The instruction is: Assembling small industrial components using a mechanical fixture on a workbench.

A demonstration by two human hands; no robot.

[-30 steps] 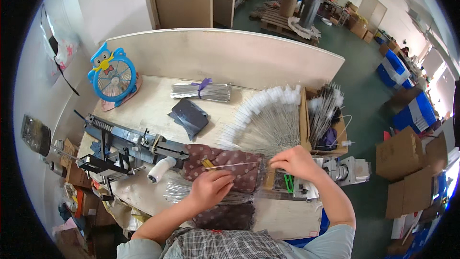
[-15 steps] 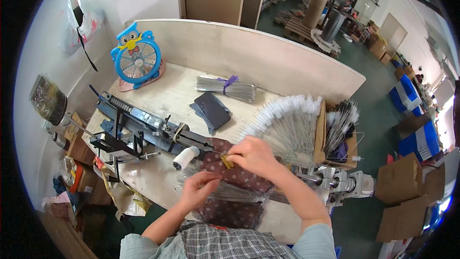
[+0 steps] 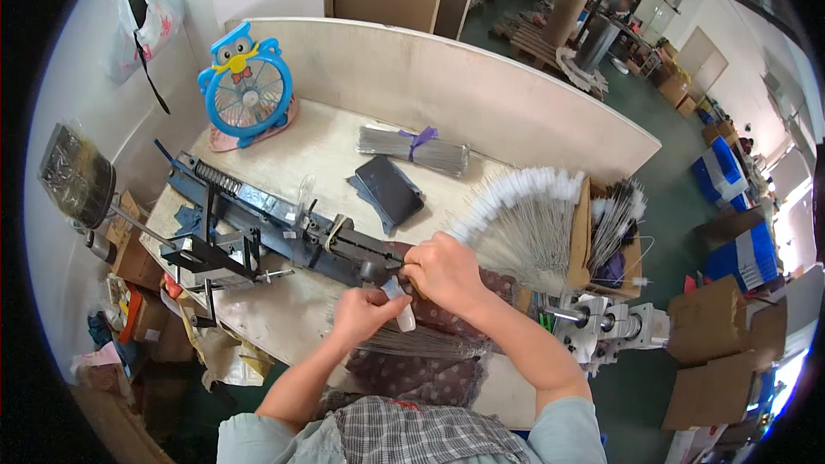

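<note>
My left hand (image 3: 363, 314) is closed, its thumb and fingers pinching a small white piece (image 3: 404, 313) whose kind I cannot make out. Close beside it, my right hand (image 3: 443, 271) has its fingers curled together at the end of the dark metal bench machine (image 3: 296, 236); what they grip is hidden. Beneath both hands lies brown dotted cloth (image 3: 417, 378), with a bundle of thin metal wires (image 3: 425, 344) across it.
White-tipped wire brushes (image 3: 524, 215) fan out at right, beside a cardboard box (image 3: 582, 228). A tied wire bundle (image 3: 412, 150), dark flat pads (image 3: 388, 193) and a blue fan (image 3: 249, 94) stand farther back. A metal shaft mechanism (image 3: 610, 326) is at the right edge.
The white roll beside the machine is out of its former place, and a white piece is now in my left hand. Both hands have moved closer together; the yellow piece under my right fingers is now mostly hidden.
</note>
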